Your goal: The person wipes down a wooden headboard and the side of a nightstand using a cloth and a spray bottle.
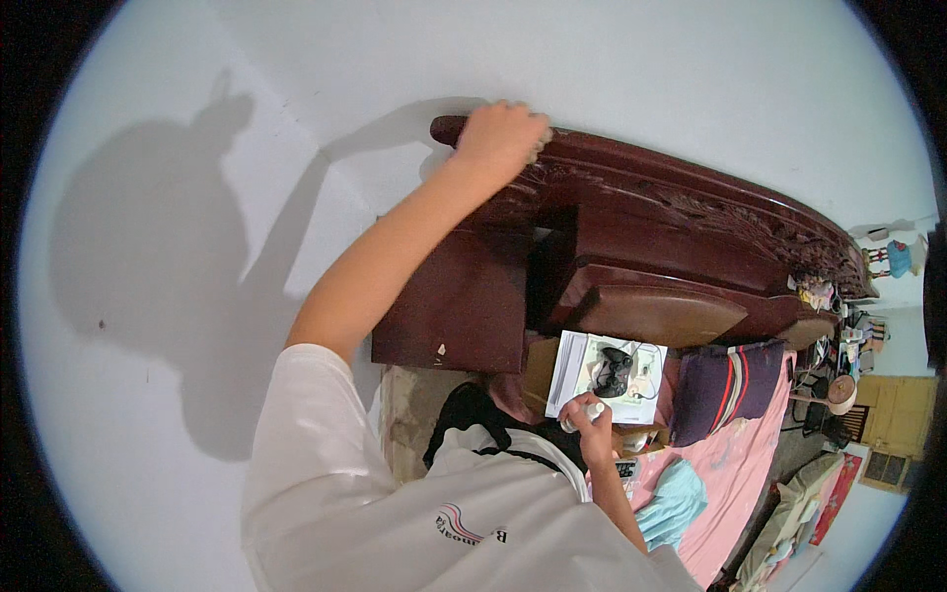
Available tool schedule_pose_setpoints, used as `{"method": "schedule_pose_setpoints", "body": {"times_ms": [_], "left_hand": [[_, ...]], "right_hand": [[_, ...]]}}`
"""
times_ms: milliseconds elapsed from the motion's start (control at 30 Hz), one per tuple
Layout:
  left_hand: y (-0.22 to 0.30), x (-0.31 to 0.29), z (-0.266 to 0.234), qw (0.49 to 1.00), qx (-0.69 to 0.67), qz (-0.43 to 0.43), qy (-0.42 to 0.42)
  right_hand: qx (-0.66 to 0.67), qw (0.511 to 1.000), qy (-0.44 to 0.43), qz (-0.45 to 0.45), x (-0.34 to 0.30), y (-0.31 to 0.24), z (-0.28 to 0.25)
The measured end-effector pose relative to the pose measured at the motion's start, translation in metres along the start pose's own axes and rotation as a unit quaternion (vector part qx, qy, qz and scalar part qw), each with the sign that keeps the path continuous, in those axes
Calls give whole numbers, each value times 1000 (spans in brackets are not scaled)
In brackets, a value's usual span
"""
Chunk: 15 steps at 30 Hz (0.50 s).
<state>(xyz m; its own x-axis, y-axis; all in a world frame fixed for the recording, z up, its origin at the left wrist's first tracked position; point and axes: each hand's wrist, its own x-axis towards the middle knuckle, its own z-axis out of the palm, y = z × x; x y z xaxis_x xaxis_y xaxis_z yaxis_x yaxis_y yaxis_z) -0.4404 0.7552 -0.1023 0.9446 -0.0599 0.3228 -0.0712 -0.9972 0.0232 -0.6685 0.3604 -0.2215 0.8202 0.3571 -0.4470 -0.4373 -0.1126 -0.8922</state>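
Observation:
At the left end of a dark red-brown carved wooden headboard [681, 178], my left hand [505, 138] rests on the top rail. Its fingers are curled in. The hand is slightly blurred, and what lies under the fingers, if anything, is hidden. Lower down, close to my body, my right hand [592, 432] is wrapped round a small white bottle [570, 424]. Just beyond it lies a white box [572, 370] with a black game controller [614, 370] and its cable on top.
Below the headboard stands a dark wooden cabinet [454, 296]. To the right, a bed with a pink sheet [730, 483] holds a dark striped pillow [725, 390] and a light blue cloth [676, 498]. A fan [841, 395] stands farther off. A white wall [148, 326] rises at left.

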Motion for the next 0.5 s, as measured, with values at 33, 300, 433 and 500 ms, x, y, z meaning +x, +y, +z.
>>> {"method": "schedule_pose_setpoints", "body": {"times_ms": [33,300,433,500], "left_hand": [[10,6,5,1000,-6,7,-7],[54,47,13,996,-61,60,-24],[49,43,11,996,-46,69,-21],[39,35,8,996,-51,64,-34]], "right_hand": [[-3,1000,6,1,-2,2,1],[-25,999,38,29,-7,3,22],[-21,999,34,26,-2,-2,32],[-32,999,26,14,2,-8,37]]}}
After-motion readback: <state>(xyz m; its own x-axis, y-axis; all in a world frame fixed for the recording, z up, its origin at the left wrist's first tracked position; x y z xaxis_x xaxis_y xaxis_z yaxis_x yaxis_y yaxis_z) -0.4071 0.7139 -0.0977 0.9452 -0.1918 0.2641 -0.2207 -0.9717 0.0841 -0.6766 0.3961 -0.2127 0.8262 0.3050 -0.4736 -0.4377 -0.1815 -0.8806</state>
